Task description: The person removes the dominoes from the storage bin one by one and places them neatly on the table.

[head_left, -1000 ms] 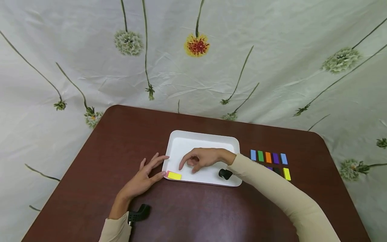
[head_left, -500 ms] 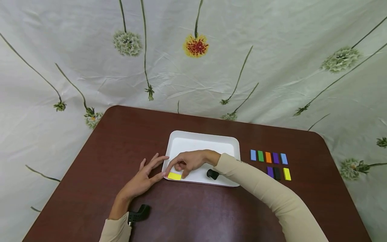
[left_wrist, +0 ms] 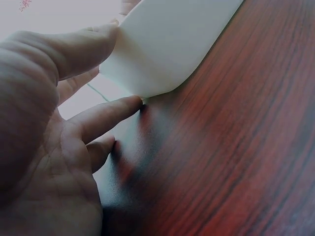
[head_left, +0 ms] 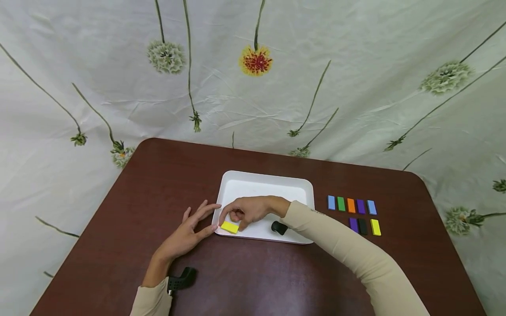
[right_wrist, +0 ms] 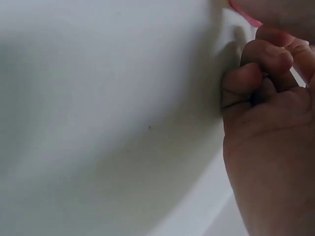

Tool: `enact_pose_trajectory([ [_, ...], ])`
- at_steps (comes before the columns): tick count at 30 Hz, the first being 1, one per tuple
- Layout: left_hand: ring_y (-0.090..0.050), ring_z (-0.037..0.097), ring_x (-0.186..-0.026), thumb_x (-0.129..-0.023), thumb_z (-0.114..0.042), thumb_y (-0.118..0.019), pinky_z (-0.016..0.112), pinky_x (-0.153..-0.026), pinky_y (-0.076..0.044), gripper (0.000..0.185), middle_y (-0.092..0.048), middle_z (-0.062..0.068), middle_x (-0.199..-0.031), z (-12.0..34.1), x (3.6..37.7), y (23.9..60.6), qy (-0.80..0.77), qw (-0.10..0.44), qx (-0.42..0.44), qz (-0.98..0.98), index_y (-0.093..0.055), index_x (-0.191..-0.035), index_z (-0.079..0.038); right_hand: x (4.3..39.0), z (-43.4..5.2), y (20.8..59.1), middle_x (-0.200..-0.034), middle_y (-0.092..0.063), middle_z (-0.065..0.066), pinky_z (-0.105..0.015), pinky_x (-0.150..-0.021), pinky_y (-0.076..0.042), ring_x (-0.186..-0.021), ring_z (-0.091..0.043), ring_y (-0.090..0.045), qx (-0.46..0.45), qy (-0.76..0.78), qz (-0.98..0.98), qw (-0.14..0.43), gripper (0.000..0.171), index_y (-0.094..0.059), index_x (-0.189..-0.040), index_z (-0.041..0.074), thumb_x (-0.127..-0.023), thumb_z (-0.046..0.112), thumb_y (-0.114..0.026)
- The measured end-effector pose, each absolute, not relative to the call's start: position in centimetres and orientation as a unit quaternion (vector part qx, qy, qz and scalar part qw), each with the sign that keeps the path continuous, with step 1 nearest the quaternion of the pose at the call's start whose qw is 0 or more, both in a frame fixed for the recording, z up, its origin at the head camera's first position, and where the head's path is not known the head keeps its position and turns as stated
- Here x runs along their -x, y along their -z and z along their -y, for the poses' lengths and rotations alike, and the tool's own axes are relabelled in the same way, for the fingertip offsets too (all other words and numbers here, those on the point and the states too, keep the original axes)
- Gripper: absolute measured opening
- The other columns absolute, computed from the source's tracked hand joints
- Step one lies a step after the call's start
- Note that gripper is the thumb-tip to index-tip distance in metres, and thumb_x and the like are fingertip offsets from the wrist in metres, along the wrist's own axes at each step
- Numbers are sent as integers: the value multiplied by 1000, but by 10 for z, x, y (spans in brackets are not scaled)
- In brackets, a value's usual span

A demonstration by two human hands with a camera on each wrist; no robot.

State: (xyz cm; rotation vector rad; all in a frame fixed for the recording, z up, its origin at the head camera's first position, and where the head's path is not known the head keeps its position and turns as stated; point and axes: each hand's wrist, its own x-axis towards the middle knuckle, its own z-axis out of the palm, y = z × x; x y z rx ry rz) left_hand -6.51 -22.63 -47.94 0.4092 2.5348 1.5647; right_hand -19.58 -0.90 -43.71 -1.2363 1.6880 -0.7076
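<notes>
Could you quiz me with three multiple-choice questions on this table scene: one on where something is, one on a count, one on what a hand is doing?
1. Where does the yellow block that the right hand pinches lie?
A. at the near left corner of the white tray
B. on the bare table beyond the tray
C. in the row of blocks to the right

2. How many coloured blocks lie on the table to the right of the tray?
A. four
B. eight
C. twelve

3. What is the left hand doing?
A. gripping a block
B. making a fist in the air
C. resting with straight fingers against the tray's left edge

Answers: 1 A, the head view shows the block at that corner under the fingers. 2 B, five in the far row and three in the near row. 3 C, the left wrist view shows straight fingers at the tray's corner.
</notes>
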Motion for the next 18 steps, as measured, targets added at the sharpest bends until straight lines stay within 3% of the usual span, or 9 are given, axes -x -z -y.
enact_pose_trajectory([
  [10, -8, 43, -154, -98, -22, -67, 68, -113, 14, 52, -50, 19, -150, 226, 64, 475, -521, 64, -129, -841, -49, -146, -20, 215, -29, 420, -73, -40, 2, -19, -69, -37, -68, -8, -39, 467, 353, -708, 394, 44, -61, -125, 3, -84, -8, -74],
  [18, -8, 42, -154, -98, -21, -66, 68, -113, 14, 52, -49, 18, -150, 226, 64, 475, -528, 66, -138, -835, -48, -147, -21, 223, -100, 393, -76, -36, -1, -24, -72, -41, -69, -12, -37, 394, 423, -760, 297, 47, -56, -127, 6, -85, -6, -74],
])
